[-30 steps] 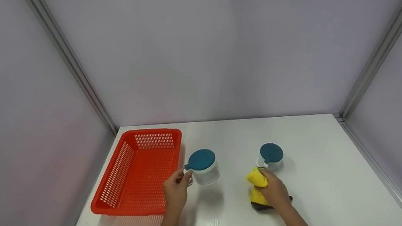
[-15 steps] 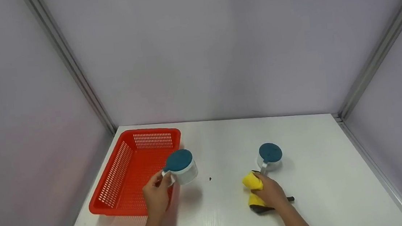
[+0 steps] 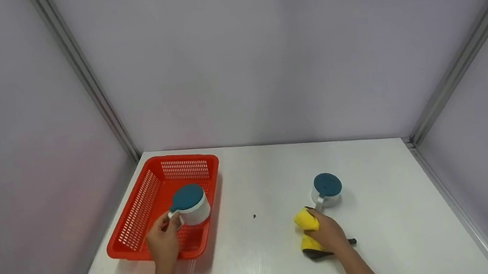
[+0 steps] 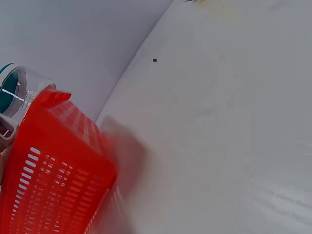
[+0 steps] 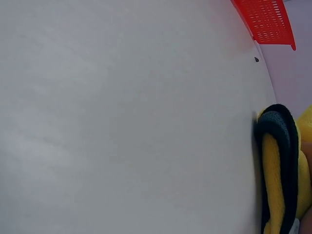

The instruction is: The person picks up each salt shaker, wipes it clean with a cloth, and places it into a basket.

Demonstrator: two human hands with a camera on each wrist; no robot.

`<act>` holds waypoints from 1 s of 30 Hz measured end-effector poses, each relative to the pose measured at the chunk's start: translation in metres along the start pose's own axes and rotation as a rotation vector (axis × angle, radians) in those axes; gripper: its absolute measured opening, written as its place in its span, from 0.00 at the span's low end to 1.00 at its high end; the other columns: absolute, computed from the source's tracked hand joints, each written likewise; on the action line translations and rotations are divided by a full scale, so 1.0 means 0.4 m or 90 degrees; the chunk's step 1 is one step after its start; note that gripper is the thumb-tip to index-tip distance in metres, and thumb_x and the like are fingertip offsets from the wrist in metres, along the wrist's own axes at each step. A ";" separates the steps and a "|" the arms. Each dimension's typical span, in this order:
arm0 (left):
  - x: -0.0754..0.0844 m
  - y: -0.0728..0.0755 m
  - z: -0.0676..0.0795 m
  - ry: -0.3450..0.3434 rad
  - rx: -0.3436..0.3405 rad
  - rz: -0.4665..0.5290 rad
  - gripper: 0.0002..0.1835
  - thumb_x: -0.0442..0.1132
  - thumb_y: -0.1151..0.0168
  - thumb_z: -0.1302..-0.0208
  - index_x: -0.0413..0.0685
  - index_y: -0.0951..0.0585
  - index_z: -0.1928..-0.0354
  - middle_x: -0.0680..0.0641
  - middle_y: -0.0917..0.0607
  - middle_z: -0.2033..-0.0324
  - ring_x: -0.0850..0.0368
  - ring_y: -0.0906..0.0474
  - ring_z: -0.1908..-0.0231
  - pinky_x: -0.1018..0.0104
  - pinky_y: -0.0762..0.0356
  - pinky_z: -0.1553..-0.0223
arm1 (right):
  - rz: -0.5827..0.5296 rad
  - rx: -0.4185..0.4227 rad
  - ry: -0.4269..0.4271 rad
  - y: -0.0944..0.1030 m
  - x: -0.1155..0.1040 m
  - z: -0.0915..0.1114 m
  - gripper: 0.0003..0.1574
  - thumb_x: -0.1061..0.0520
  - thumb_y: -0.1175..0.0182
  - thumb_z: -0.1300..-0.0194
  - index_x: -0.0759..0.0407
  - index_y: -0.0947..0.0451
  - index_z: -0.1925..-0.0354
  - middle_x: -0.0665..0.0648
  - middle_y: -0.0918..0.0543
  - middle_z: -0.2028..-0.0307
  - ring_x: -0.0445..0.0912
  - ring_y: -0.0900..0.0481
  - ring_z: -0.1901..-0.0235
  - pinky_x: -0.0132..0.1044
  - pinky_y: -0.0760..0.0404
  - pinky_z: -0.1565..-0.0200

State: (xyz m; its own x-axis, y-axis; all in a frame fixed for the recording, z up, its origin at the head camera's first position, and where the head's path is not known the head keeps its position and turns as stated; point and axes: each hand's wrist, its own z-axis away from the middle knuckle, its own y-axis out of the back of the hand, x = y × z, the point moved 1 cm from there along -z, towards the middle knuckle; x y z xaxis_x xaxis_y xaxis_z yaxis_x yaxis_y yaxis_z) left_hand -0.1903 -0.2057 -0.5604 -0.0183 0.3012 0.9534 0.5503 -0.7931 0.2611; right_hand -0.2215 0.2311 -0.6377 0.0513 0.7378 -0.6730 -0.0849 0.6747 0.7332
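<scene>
In the head view my left hand (image 3: 163,241) pinches the handle of a clear jar (image 3: 196,212) with a teal lid (image 3: 188,196), upright over the right part of the red basket (image 3: 148,254). The left wrist view shows the jar's clear body (image 4: 36,83) just above the basket's rim. My right hand (image 3: 328,231) grips a folded yellow cloth (image 3: 307,220) with dark edging, its lower part on the table. Just beyond that hand stands a second teal-lidded jar (image 3: 327,185), its handle pointing toward the cloth.
A small dark speck (image 3: 254,216) lies on the white table (image 3: 269,174) between the two hands. Grey panels (image 3: 264,64) enclose the table at the back and sides.
My left hand has carried the jar leftward, from beside the basket to over it. The dark speck, hidden at first, shows on the table. My right hand has shifted slightly, still gripping the cloth.
</scene>
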 end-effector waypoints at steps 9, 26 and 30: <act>-0.013 0.028 -0.022 0.017 0.006 -0.013 0.22 0.53 0.38 0.33 0.48 0.19 0.44 0.44 0.15 0.50 0.48 0.18 0.51 0.56 0.17 0.50 | -0.005 0.004 -0.007 0.000 0.005 0.003 0.44 0.54 0.30 0.41 0.50 0.36 0.29 0.58 0.25 0.36 0.56 0.25 0.40 0.61 0.32 0.35; -0.024 0.114 -0.101 0.045 0.080 -0.094 0.24 0.53 0.41 0.31 0.47 0.20 0.40 0.42 0.15 0.48 0.47 0.19 0.52 0.52 0.19 0.46 | -0.013 0.018 0.018 -0.001 0.007 0.000 0.44 0.54 0.28 0.44 0.50 0.33 0.31 0.58 0.22 0.38 0.55 0.23 0.42 0.59 0.28 0.38; -0.028 0.124 -0.114 0.064 0.079 -0.106 0.26 0.53 0.42 0.31 0.46 0.23 0.37 0.40 0.17 0.46 0.46 0.20 0.51 0.50 0.20 0.45 | -0.010 0.018 0.019 0.000 0.008 0.001 0.45 0.54 0.28 0.44 0.50 0.33 0.31 0.58 0.23 0.38 0.56 0.24 0.42 0.59 0.28 0.39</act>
State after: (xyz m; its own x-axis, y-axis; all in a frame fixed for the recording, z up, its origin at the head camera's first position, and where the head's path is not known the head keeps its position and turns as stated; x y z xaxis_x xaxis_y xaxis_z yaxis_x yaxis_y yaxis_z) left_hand -0.2010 -0.2726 -0.5514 -0.1972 0.3624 0.9109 0.6313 -0.6640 0.4008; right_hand -0.2209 0.2334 -0.6398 0.0231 0.7265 -0.6867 -0.0568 0.6868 0.7247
